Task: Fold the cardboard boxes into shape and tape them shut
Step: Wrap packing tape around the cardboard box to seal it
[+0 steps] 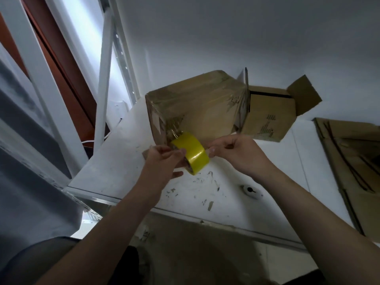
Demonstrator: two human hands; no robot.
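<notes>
Both forearms reach over the white table (115,165); my left hand (162,161) grips the yellow tape roll (192,154), fingers curled round its left side; my right hand (236,154) pinches the roll's right edge between thumb and forefinger, though whether on the loose end I cannot tell; the roll meets the near lower corner of the closed cardboard box (197,105); an open box (267,116) stands just beside it, to the right; flattened cardboard (353,161) lies further right.

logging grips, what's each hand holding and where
The left hand grips the tape roll by its left side; the right hand pinches the roll's right edge, perhaps the tape end.
</notes>
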